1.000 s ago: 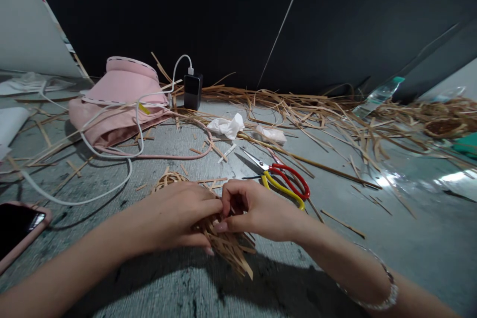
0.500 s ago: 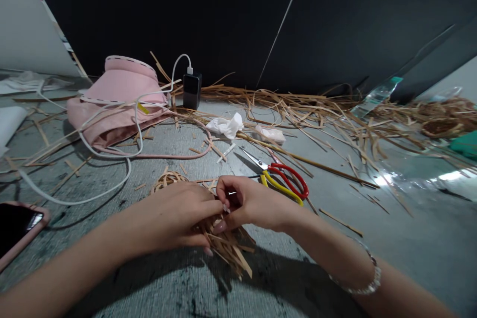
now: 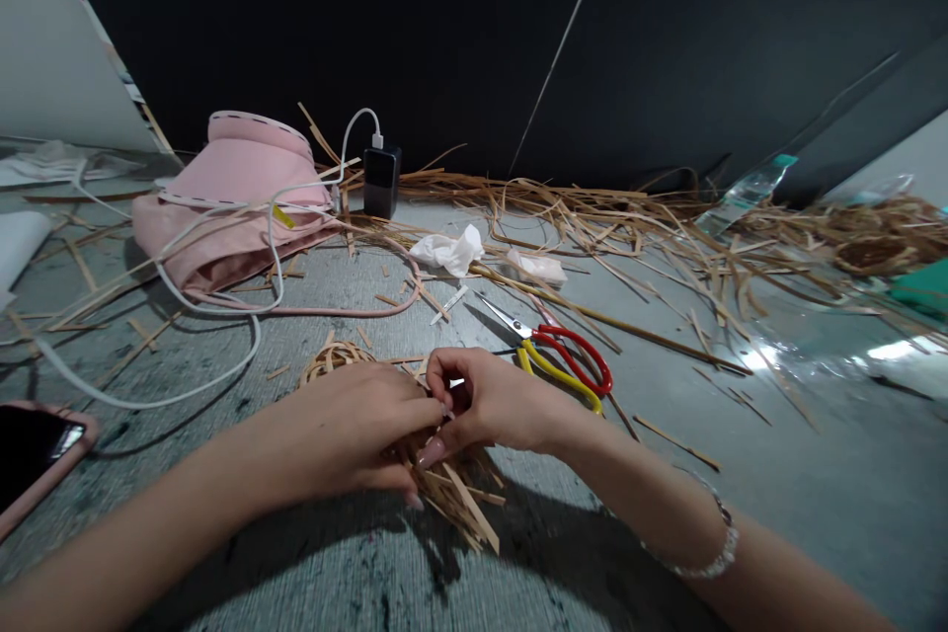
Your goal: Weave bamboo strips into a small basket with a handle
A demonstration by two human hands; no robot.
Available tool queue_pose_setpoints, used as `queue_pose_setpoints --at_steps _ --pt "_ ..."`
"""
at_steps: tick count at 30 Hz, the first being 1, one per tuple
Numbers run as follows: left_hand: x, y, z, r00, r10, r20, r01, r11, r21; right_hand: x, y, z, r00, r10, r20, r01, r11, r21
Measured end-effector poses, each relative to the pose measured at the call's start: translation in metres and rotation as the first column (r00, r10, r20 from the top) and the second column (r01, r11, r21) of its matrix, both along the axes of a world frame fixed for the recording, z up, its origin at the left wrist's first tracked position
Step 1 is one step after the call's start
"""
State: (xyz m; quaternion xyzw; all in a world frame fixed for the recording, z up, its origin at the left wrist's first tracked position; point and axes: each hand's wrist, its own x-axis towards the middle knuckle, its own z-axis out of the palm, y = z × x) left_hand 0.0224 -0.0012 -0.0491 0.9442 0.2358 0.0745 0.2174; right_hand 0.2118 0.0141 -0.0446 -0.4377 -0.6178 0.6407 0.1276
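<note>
A bundle of tan woven strips (image 3: 463,506) lies under my hands, its loose ends fanning out toward me and a looped part showing beyond my left knuckles. My left hand (image 3: 362,425) is closed over the bundle from above, covering most of it. Fingers bent in a pinch, my right hand (image 3: 481,405) works at the strips beside my left fingertips; what exactly lies between its fingertips is hidden. Just past my right hand rest scissors (image 3: 567,355) with one red and one yellow handle, their blades pointing away to the left.
A pink sun visor hat (image 3: 244,158), a white cable (image 3: 256,341) and a black power bank (image 3: 381,183) sit at the back left. A phone (image 3: 37,454) is at the left edge. Crumpled tissue (image 3: 451,250), loose strips (image 3: 592,217) and a plastic bottle (image 3: 748,196) lie along the dark wall.
My right hand and wrist have shifted slightly to the left, its thumb moving a little along the strips. My left hand stays in place on the bundle.
</note>
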Motion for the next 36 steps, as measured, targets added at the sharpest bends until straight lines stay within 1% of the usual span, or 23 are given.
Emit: queue_pose_setpoints --at_steps 4,6,9,10,12,13,15,16,17,18,19,21,23,25,28,30,32,34,36 --pt "0.0 -0.001 0.001 1.0 0.003 0.025 -0.004 1.0 0.028 0.002 -0.002 0.0 1.0 0.004 0.008 -0.005 0.998 0.055" --pt "0.001 0.0 0.001 1.0 0.003 0.022 -0.004 1.0 0.028 0.004 -0.001 0.0 1.0 0.013 -0.028 -0.012 0.999 0.038" --pt "0.001 0.001 0.002 1.0 0.0 0.017 0.0 1.0 -0.011 0.008 0.001 0.003 0.995 0.042 -0.093 -0.043 0.999 -0.001" --pt "0.0 0.001 0.002 1.0 -0.002 0.022 0.003 1.0 -0.024 0.01 0.003 0.005 0.993 0.052 -0.106 -0.052 0.999 0.007" --pt "-0.003 0.001 0.004 1.0 0.016 0.022 -0.015 0.999 -0.049 0.016 0.006 0.013 0.992 0.052 -0.113 -0.042 0.995 0.086" --pt "-0.005 0.001 0.005 0.999 0.037 0.017 -0.036 0.997 -0.066 0.02 0.008 0.018 0.993 0.041 -0.108 -0.023 0.986 0.164" --pt "-0.009 0.001 0.011 0.995 0.093 0.021 -0.09 0.989 -0.116 0.029 0.01 0.03 0.994 0.044 -0.098 -0.007 0.936 0.351" --pt "-0.011 0.001 0.014 0.993 0.116 0.027 -0.111 0.983 -0.148 0.033 0.01 0.036 0.994 0.069 -0.084 -0.023 0.888 0.459" --pt "-0.013 0.001 0.017 0.991 0.126 0.039 -0.117 0.977 -0.179 0.036 0.009 0.042 0.992 0.116 -0.057 -0.064 0.824 0.563" --pt "-0.015 0.001 0.02 0.991 0.124 0.051 -0.112 0.972 -0.205 0.038 0.008 0.047 0.983 0.181 -0.034 -0.121 0.773 0.622" --pt "-0.016 0.001 0.023 0.992 0.113 0.06 -0.097 0.97 -0.224 0.039 0.006 0.052 0.967 0.255 -0.019 -0.181 0.733 0.655" --pt "-0.018 0.001 0.027 0.995 0.074 0.069 -0.056 0.972 -0.229 0.037 0.002 0.057 0.923 0.385 0.007 -0.289 0.681 0.673" --pt "-0.019 0.002 0.028 0.997 0.031 0.071 -0.017 0.981 -0.193 0.033 -0.001 0.057 0.888 0.459 0.036 -0.367 0.658 0.658" --pt "-0.019 0.003 0.026 0.998 -0.003 0.068 0.012 0.99 -0.139 0.028 -0.002 0.053 0.862 0.503 0.058 -0.423 0.652 0.63" --pt "-0.019 0.004 0.021 0.999 -0.015 0.035 0.017 0.998 -0.065 0.024 0.0 0.045 0.824 0.562 0.075 -0.494 0.647 0.58" --pt "-0.019 0.005 0.018 1.0 -0.019 -0.005 0.019 0.999 -0.036 0.023 0.001 0.041 0.821 0.565 0.078 -0.501 0.649 0.573" --pt "-0.019 0.005 0.015 0.999 -0.019 -0.037 0.019 1.0 -0.009 0.023 0.001 0.039 0.834 0.549 0.056 -0.466 0.645 0.605" --pt "-0.019 0.004 0.011 0.999 -0.015 -0.044 0.017 0.999 0.035 0.022 -0.002 0.04 0.828 0.556 0.067 -0.461 0.61 0.644" --pt "-0.02 0.003 0.006 0.999 -0.008 -0.035 0.012 0.996 0.089 0.02 -0.006 0.041 0.8 0.584 0.138 -0.518 0.555 0.651"
